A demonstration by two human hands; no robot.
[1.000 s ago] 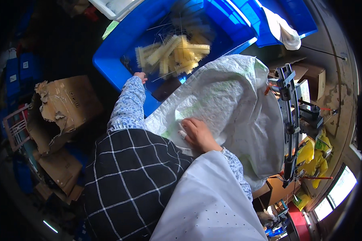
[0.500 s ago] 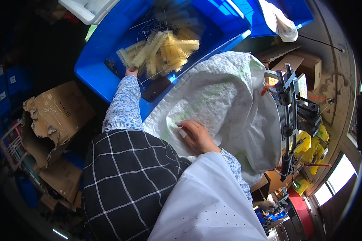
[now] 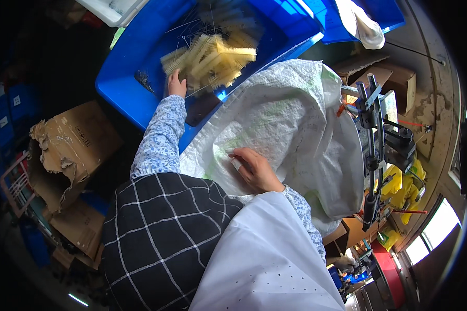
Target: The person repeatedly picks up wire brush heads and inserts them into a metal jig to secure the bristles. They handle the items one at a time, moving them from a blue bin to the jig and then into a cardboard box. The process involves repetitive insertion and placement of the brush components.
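Note:
My left hand (image 3: 176,86) reaches into a blue plastic bin (image 3: 117,78), at the near left edge of a heap of cream-bristled wire brushes (image 3: 213,59). Its visible fingers are apart, and no brush shows in its grasp. Thin wire stems with small loops stick out of the heap. A dark flat piece (image 3: 201,109) lies in the bin beside that hand. My right hand (image 3: 259,170), with a white wrap round one finger, rests loosely bent on a white woven sack (image 3: 290,119). It holds nothing that I can see.
A metal stand with black rods (image 3: 371,155) borders the sack on the right. A torn cardboard box (image 3: 83,140) stands at the left. Beyond the bin are a white tub (image 3: 114,10) and another blue bin (image 3: 389,18) with a white cloth (image 3: 366,28) over its edge.
My left hand has shifted slightly away from me and right, its fingers now spread. The left side of the brush heap has moved right. My right hand has barely moved.

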